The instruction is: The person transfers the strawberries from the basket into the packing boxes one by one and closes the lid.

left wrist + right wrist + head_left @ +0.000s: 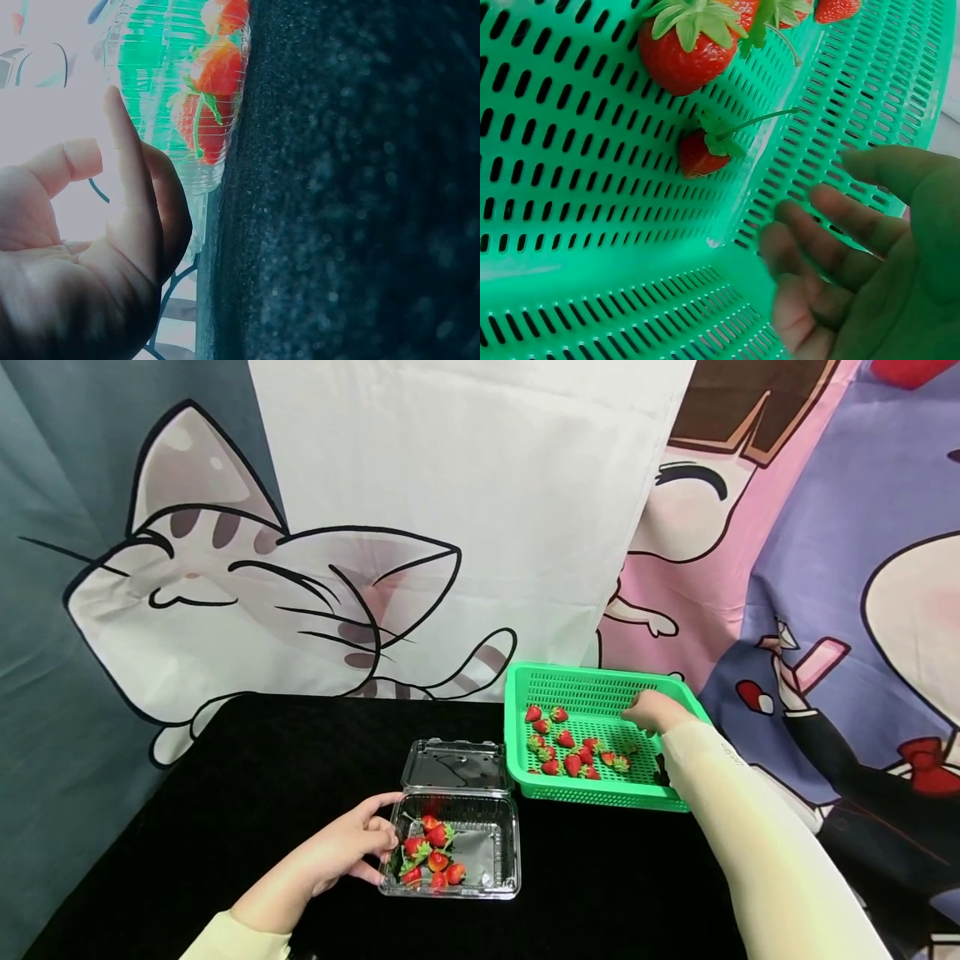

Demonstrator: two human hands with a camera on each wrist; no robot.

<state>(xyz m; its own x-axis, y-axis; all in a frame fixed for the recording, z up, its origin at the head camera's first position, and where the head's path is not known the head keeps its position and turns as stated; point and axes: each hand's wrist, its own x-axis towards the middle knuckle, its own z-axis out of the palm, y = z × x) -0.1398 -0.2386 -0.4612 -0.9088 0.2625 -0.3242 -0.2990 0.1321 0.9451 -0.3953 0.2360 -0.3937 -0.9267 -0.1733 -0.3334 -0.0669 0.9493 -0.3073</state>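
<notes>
I'm hovering the right fingers (855, 217) empty, half-curled; the nearest strawberry (702, 156) is lying left of them, stem pointing roughly their way.

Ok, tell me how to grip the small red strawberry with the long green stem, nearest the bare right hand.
Probably pinch the strawberry by its stem, close to the leafy green cap, coming from the side of the right hand: that stem juts free toward it.

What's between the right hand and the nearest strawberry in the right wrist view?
In that view, between the right hand and the nearest strawberry, only the slotted green basket shows, plus that berry's own stem.
</notes>
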